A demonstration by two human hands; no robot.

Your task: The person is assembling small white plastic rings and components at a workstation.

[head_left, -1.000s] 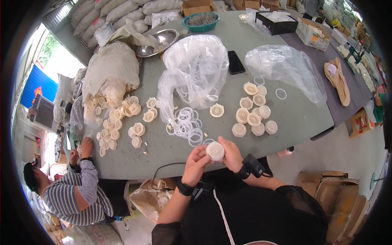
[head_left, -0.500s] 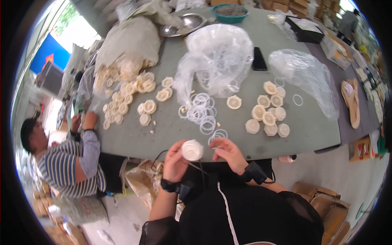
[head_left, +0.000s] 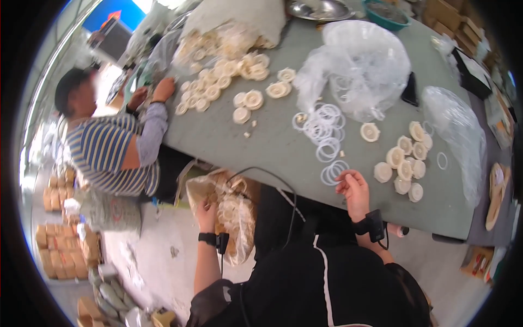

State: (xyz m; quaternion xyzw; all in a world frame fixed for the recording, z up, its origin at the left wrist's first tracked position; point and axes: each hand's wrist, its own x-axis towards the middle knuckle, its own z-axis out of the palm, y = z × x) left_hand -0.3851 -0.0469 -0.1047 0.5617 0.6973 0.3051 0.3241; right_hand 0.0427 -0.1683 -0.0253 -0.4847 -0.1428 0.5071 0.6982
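Note:
My left hand (head_left: 207, 216) is down at the left, over the mouth of a plastic-lined sack (head_left: 235, 240) that holds pale round parts. Its fingers look slightly apart, and no cap shows in them. At the table's front edge my right hand (head_left: 355, 194) has bent fingers spread apart. Its fingertips are at the nearest of the thin translucent rings (head_left: 330, 175); I see none gripped. More such rings (head_left: 321, 122) lie in a loose heap farther back. To the right of them is a cluster of cream round caps (head_left: 403, 169), and a single cap (head_left: 370, 132) lies apart.
A clear bag of rings (head_left: 376, 65) stands mid-table, and another clear bag (head_left: 455, 136) lies at the right. Caps spill from a large sack (head_left: 234, 22). A co-worker (head_left: 117, 141) sits at the left. A black cable (head_left: 272, 175) loops past the table edge.
My left hand has gone from in front of me, where it held a white cap, down left to the sack. My right hand is now by the nearest rings. The view has turned left.

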